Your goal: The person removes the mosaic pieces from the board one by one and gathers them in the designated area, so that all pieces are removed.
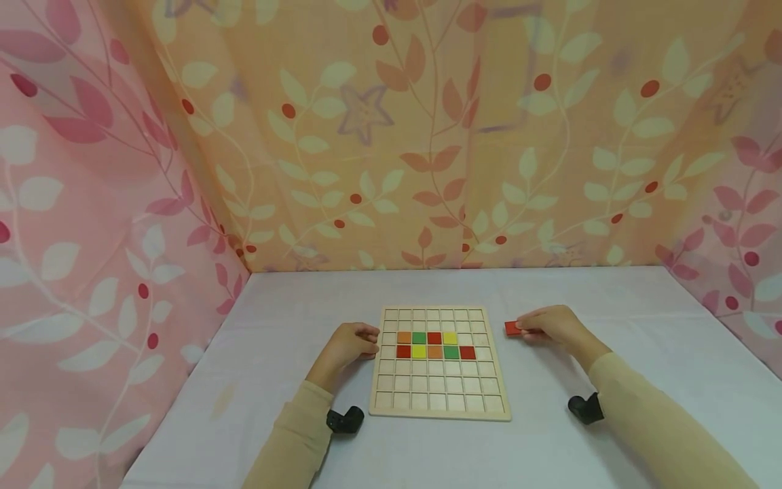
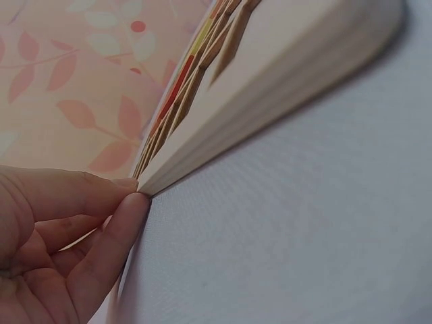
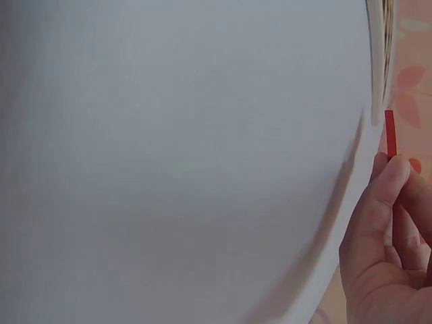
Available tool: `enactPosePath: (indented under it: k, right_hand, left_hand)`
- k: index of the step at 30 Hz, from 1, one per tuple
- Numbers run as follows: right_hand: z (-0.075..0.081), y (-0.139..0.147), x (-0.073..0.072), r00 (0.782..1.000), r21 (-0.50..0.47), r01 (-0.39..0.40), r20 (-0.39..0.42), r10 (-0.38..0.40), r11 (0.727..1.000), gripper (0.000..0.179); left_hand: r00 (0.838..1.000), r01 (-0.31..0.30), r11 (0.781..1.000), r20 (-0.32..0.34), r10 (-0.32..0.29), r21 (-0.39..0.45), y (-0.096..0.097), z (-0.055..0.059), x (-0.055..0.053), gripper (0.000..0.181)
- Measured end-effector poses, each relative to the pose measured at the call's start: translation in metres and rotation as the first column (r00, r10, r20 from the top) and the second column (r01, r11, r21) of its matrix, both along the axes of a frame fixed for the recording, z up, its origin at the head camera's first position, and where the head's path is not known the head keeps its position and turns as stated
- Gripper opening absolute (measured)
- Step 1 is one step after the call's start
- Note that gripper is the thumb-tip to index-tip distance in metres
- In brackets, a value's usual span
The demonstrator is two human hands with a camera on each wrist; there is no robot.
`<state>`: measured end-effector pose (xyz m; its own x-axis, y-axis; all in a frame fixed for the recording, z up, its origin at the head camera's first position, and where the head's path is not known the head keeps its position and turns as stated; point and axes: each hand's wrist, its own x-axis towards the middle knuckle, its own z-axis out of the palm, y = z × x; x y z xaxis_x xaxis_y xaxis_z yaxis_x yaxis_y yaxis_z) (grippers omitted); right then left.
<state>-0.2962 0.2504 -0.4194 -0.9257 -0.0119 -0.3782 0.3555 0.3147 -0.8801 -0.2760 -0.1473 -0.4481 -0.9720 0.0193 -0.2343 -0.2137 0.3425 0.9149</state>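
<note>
A pale wooden grid board [image 1: 440,415] lies on the white table, with two rows of coloured square tiles set in its cells. The upper row runs orange, green, red and yellow; the lower one is red, yellow, orange, green and red. At the board's left edge, my left hand [image 1: 347,348] pinches the rim between thumb and fingertips, as the left wrist view shows up close. My right hand [image 1: 559,327] is off the board's right side, pinching a flat red tile [image 1: 512,329] by one end. In the right wrist view the red tile [image 3: 391,131] sticks out past the fingertips.
A white cloth [image 1: 293,299] covers the table. Patterned curtains [image 1: 427,136] close in the back and both sides. Black wrist cameras [image 1: 345,420] are strapped at both sleeves, the left one close to the board's lower left corner.
</note>
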Motion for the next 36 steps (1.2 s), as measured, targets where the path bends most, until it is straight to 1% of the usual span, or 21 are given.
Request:
enactPosePath:
  k: [4, 7, 12, 18, 21, 24, 29, 36]
  right_hand:
    - [-0.0029, 0.0055, -0.0022, 0.999, -0.05, 0.024, 0.024, -0.023, 0.998, 0.039]
    - [-0.005, 0.0081, -0.003, 0.999, -0.074, 0.023, 0.036, -0.02, 0.997, 0.039]
    - [-0.0068, 0.0086, -0.0033, 0.999, -0.08, 0.01, 0.038, -0.007, 0.997, 0.042]
    - [-0.0074, 0.0092, -0.005, 0.999, -0.09, 0.018, 0.038, -0.015, 0.996, 0.029]
    - [-0.008, 0.0097, -0.0055, 0.999, -0.096, 0.011, 0.034, -0.007, 0.995, 0.031]
    - [-0.0074, 0.0095, -0.0063, 0.999, -0.091, 0.008, 0.034, -0.005, 0.996, 0.036]
    - [-0.0067, 0.0082, -0.0072, 0.999, -0.065, 0.006, 0.032, -0.004, 0.998, 0.033]
    - [-0.0052, 0.0058, -0.0064, 1.0, -0.041, 0.008, 0.022, -0.007, 0.999, 0.033]
  left_hand:
    - [1.0, -0.004, 1.0, 0.004, 0.004, -0.008, 0.0, -0.0006, -0.0004, 0.035]
    - [1.0, 0.001, 1.0, -0.001, -0.001, 0.005, -0.0001, -0.0007, -0.0001, 0.035]
    - [1.0, 0.009, 1.0, -0.005, -0.009, 0.018, -0.0002, -0.0003, 0.0011, 0.035]
    - [1.0, 0.015, 1.0, -0.007, -0.014, 0.008, -0.0003, -0.0001, 0.0009, 0.035]
    - [1.0, 0.012, 1.0, -0.007, -0.012, 0.008, -0.0006, -0.0002, 0.0008, 0.035]
    - [1.0, 0.008, 1.0, -0.009, -0.008, 0.011, -0.0006, -0.0006, 0.0005, 0.035]
    - [1.0, 0.003, 1.0, -0.013, -0.003, 0.02, 0.0, -0.0018, 0.0006, 0.035]
    - [1.0, -0.001, 1.0, -0.017, 0.002, 0.014, 0.0005, -0.0001, 0.0015, 0.035]
